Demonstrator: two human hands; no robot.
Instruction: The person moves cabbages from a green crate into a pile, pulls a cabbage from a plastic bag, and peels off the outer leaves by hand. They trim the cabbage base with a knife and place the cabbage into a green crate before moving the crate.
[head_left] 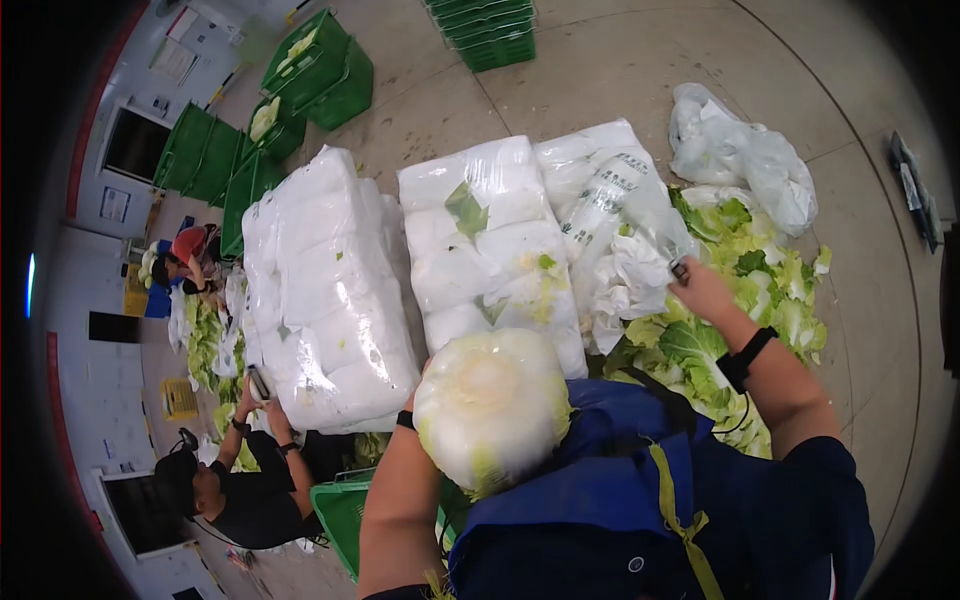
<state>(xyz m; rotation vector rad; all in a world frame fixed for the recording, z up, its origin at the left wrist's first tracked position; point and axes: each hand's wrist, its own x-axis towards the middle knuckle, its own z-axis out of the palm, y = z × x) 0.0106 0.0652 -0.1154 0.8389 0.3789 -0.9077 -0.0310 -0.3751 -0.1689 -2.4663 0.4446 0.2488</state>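
- I see the left hand [417, 387], partly hidden, holding the cabbage [492, 405] on its right side.
- I see the right hand [703, 290] curled around a small dark object [681, 270], beside the bag [628, 268].
- Leaves [690, 345] lie beneath the right hand.

Beyond the cabbage [492, 410], wrapped bundles [500, 260] lie left of the leaf heap [780, 285].
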